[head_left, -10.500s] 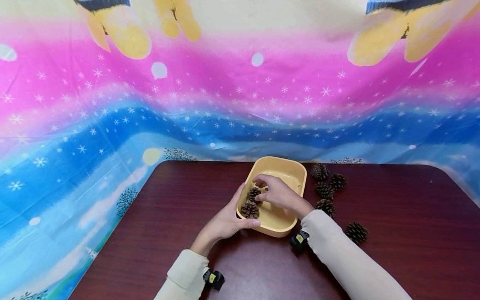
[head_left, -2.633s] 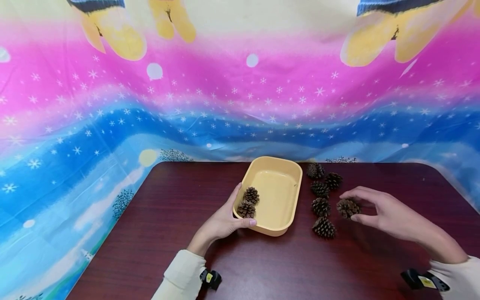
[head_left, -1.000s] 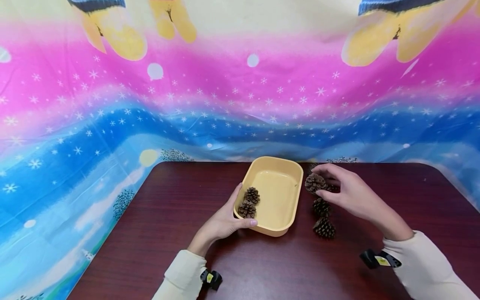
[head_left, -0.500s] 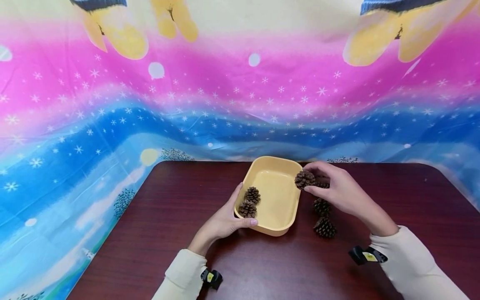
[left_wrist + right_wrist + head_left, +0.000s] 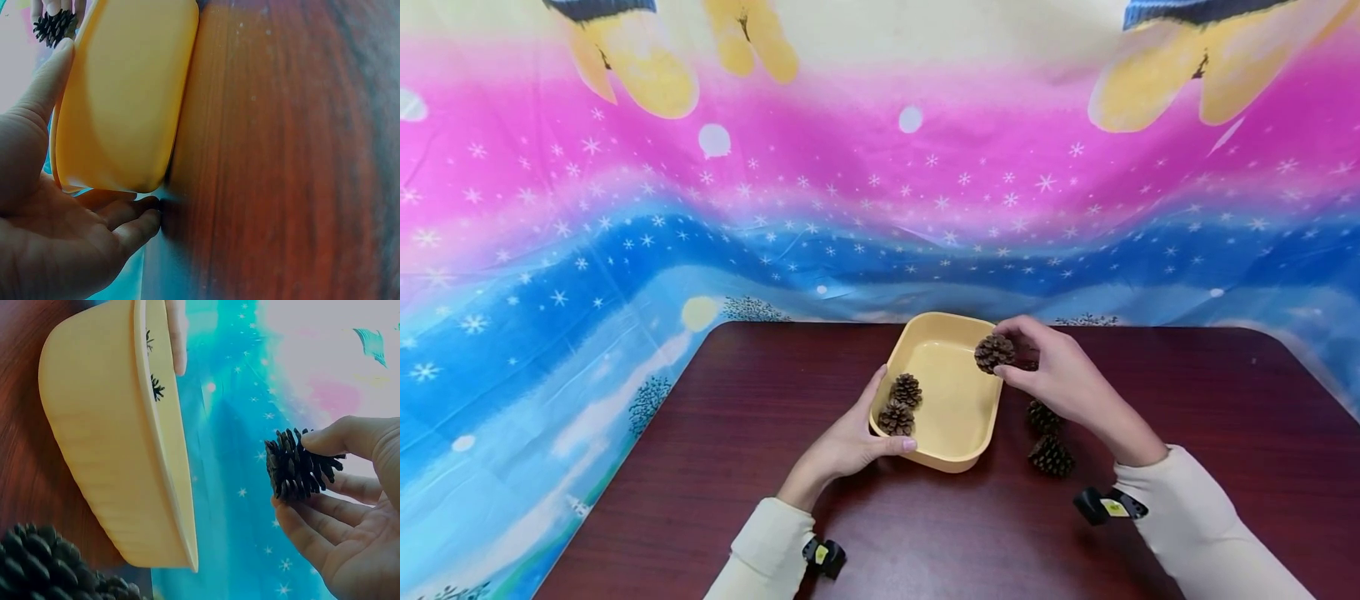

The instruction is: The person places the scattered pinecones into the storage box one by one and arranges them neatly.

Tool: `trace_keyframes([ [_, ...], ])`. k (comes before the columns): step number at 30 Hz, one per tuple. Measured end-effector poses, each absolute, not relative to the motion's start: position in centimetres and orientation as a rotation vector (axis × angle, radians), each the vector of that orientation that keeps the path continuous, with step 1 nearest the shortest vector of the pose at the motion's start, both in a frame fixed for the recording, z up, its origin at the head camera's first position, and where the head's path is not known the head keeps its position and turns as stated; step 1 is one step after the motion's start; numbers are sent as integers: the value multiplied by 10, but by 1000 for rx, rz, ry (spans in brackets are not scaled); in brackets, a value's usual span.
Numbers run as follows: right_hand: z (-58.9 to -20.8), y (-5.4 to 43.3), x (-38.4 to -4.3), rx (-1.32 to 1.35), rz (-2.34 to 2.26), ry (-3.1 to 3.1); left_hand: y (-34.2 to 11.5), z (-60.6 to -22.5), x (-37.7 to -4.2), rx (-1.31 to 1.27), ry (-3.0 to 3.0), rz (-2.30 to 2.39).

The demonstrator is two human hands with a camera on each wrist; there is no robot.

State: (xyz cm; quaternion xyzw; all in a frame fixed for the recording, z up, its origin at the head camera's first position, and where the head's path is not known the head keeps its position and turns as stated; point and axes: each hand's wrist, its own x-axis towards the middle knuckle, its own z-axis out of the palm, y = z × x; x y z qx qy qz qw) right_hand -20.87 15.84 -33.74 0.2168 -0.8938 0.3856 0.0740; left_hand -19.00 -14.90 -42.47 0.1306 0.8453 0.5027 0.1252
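Observation:
My left hand (image 5: 847, 440) grips the near-left corner of a yellow rectangular plastic box (image 5: 951, 408), its thumb over the rim and its fingers along the outer side. Inside, two brown pine cones (image 5: 896, 418) lie together against the left wall. Between thumb and fingertips, my right hand (image 5: 1063, 371) pinches another pine cone (image 5: 994, 354) above the far part of the box's right rim. The right wrist view shows this held pine cone (image 5: 299, 465) raised above the rim. In the left wrist view the box (image 5: 125, 94) hides its own contents.
Right of the box, several pine cones stand on the dark red wooden table (image 5: 760, 375); a front one (image 5: 1051, 456) shows fully, while others are partly covered by my right hand. Behind the table hangs a colourful snowflake cloth (image 5: 880, 192).
Earlier my right hand was inside the box, then held a pine cone right of the row. It has since carried that cone left to the box's right rim. My left hand keeps its grip.

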Motion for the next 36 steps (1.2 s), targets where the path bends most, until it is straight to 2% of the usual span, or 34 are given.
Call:
trace_keyframes([
  [36, -363, 122, -237, 575, 1332, -2668, -150, -425, -191, 385, 2454, 1466],
])
